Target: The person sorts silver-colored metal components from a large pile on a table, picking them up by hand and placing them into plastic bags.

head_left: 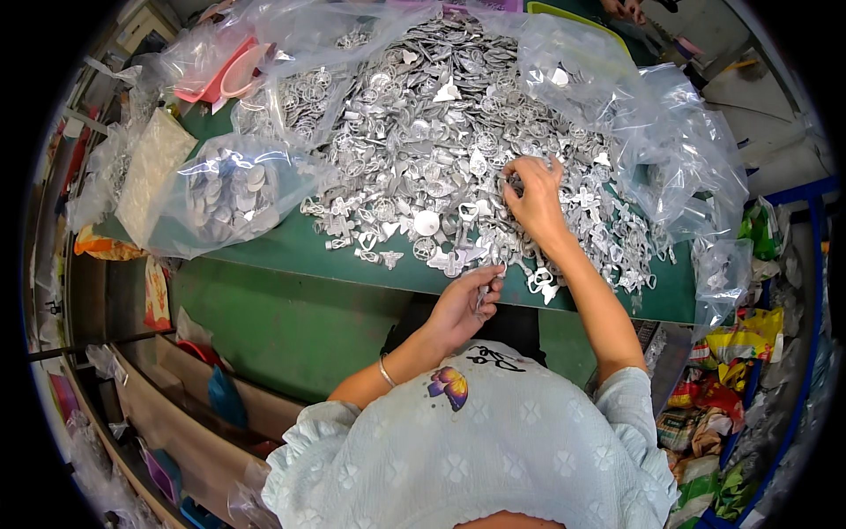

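A broad heap of small silver-grey metal castings [423, 132] in many shapes, some ring-like, some flat, covers the green tabletop [291, 238]. My right hand [538, 198] reaches over the right part of the heap, its fingers curled down to the castings; what they grip is hidden. At the table's front edge my left hand [465, 309] is curled palm-up, holding small metal castings [480, 304] partly covered by the fingers. A round white-grey disc [426, 222] lies near the heap's front, beside a flat winged casting [454, 259].
A clear plastic bag of round metal discs [231, 189] sits at the left. Clear plastic sheets [679, 150] drape the heap's right side. Red scoops [225, 75] lie far left. Colourful packets [749, 344] fill a blue-framed rack at right. Another person's hands [624, 9] show at the far edge.
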Demonstrator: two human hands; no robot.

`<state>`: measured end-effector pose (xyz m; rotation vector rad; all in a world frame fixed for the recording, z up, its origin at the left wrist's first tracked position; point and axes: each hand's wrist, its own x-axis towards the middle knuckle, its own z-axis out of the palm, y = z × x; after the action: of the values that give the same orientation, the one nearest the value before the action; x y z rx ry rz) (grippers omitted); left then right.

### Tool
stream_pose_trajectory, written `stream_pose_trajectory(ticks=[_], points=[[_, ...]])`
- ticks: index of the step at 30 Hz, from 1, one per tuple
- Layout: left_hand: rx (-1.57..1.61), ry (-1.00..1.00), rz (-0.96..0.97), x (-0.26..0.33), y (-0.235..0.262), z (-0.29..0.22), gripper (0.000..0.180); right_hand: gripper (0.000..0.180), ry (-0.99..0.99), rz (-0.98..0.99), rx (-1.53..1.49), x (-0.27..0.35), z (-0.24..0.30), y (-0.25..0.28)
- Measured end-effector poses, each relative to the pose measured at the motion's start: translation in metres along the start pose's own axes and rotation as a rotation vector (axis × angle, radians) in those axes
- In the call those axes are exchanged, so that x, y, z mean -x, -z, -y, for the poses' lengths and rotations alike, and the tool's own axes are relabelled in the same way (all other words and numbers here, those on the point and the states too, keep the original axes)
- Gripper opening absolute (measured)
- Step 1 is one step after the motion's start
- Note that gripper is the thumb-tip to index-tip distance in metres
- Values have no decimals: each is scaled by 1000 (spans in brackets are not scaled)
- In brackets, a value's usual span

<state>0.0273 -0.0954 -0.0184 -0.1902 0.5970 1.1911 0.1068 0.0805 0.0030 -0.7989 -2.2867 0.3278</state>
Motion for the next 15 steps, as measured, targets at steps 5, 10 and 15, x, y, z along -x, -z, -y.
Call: stream_pose_trajectory(ticks=[5, 10, 15], points=[[9, -18, 33, 3, 1, -1, 26, 20, 31, 76, -253, 1, 3, 4], [133, -133, -120, 12, -22, -5, 27, 20, 171, 107, -294, 22, 41, 32], [125, -206, 38, 4, 11, 1, 22, 16, 209, 280, -369, 38, 38, 41]])
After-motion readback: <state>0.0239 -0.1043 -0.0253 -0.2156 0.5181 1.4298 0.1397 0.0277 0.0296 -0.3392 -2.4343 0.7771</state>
